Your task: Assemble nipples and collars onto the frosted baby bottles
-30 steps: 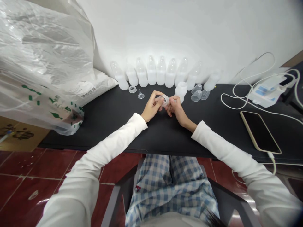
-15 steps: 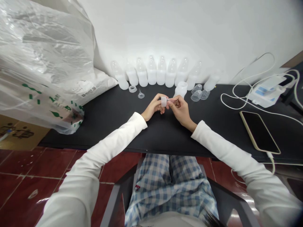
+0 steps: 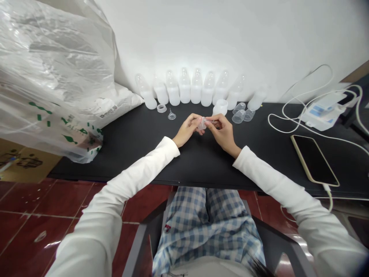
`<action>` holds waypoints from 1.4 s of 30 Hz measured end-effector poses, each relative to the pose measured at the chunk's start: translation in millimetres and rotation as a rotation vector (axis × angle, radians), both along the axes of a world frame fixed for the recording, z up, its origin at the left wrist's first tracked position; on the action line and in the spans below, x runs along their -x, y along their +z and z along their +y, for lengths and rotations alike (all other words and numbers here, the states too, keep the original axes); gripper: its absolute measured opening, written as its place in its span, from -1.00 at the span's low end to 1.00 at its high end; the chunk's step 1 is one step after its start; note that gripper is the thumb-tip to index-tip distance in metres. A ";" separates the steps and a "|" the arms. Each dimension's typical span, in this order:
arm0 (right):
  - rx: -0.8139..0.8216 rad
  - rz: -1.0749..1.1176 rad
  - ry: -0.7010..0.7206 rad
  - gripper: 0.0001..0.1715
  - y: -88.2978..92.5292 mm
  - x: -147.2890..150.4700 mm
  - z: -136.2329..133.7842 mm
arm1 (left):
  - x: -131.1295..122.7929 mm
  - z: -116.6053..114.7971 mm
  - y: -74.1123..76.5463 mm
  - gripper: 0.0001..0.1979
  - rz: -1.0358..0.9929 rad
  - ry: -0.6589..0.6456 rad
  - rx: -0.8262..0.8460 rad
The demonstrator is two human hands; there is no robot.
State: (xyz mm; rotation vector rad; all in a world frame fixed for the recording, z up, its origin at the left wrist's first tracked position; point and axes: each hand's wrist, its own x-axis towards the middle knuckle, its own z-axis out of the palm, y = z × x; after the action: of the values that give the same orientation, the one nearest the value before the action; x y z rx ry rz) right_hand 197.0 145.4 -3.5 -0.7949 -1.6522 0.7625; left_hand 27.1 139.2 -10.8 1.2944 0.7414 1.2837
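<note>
while the left hand [image 3: 187,131] pinches a translucent collar [image 3: 201,124] above the black table [image 3: 135,143], the right hand [image 3: 224,134] grasps its other side, seemingly by the rim; steady the left, press evenly with the right.

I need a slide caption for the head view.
Left hand and right hand hold a small clear part before bottles on a black table.

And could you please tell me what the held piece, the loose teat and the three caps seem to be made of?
Held piece, partly covered by the left hand and right hand: probably plastic, frosted; it looks whitish and translucent.
Loose teat: perhaps silicone, clear; dark table shows through, softness unclear.
Caps: likely hard plastic, clear and glossy; see-through with bright rims.
</note>
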 end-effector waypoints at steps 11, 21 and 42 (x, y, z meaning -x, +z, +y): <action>-0.158 0.021 -0.099 -0.55 -2.7 2.6 2.1 | -17.7 -10.6 23.5 -0.61 0.025 0.082 0.266; -0.260 -0.032 -0.117 -0.57 2.3 0.8 0.7 | -20.8 -11.9 23.4 -0.55 -0.040 0.043 0.288; -0.300 -0.111 -0.385 -0.46 13.5 -46.8 42.6 | -34.6 37.4 -25.2 -0.17 0.583 0.275 -0.299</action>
State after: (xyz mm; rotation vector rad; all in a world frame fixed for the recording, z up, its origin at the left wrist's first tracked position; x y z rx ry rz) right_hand 243.7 188.0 10.0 -0.9128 -1.5961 0.1989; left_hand 61.7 176.6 -36.0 1.9005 1.1991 1.2717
